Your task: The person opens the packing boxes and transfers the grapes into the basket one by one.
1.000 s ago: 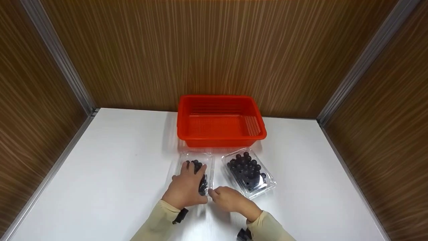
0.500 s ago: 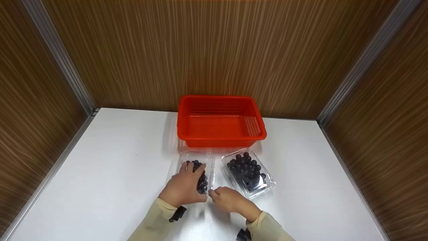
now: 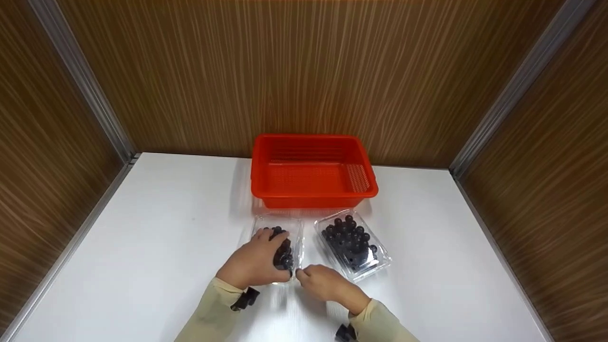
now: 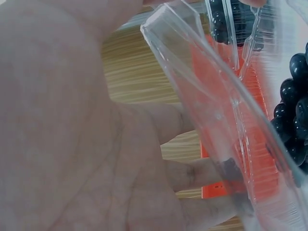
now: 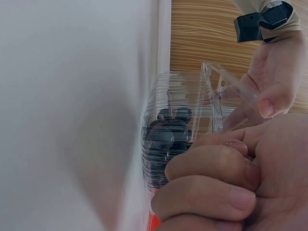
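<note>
A clear plastic box of dark berries [image 3: 290, 227] lies on the white table in front of me. My left hand [image 3: 251, 263] covers its left side, with the fingers curled over the lid. In the left wrist view the lid [image 4: 207, 96] stands tilted up against my left hand [image 4: 72, 144]. My right hand [image 3: 323, 282] pinches the box's near right corner. The right wrist view shows my right hand [image 5: 226, 187] with its fingers curled on the box [image 5: 173, 130], and my left thumb pressing the raised lid edge. A second, closed berry box [image 3: 354, 242] lies just to the right.
A red mesh basket [image 3: 313, 199] stands behind the two boxes, against the wood-panelled wall. The white table [image 3: 156, 228] is walled in by wood panels on the left, back and right. Dark straps sit on both wrists.
My left hand has slid back and to the left on the box, and its fingers have gone from spread flat to curled over the lid. The right hand has barely moved.
</note>
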Tool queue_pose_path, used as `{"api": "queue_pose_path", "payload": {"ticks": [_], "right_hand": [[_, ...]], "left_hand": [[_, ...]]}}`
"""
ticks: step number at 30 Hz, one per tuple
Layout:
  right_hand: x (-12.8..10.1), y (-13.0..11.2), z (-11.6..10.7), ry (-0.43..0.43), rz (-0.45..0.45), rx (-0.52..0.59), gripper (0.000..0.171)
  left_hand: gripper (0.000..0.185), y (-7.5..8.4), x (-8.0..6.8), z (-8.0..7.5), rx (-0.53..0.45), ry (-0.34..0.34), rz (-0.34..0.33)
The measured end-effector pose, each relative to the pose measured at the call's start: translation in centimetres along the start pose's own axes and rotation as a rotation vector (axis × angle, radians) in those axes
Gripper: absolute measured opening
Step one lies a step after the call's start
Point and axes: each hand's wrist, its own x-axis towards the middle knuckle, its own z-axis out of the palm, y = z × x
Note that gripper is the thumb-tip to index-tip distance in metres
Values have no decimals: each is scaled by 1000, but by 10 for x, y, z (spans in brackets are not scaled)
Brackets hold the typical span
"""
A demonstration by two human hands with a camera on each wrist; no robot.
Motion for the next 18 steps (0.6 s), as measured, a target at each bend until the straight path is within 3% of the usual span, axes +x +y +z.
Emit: {"api": "queue_pose_path", "payload": {"ticks": [4,8,10,15,18], "right_hand": [[-2,3,-1,39,-184,-203,10],[-3,3,0,67,-235,-273,7],[-3,2,0,36,-191,-230,9],[2,-2,-1,-39,71,58,27],[3,-3,0,-40,144,121,34]], "left_hand": [[90,-2,0,-1,-19,8,5],[90,-3,1,-2,-27,5,2],[89,-3,1,-2,-32,3,1],[87,-3,1,-3,-24,-2,-1],[84,-3,2,-4,-16,-17,-21]]}}
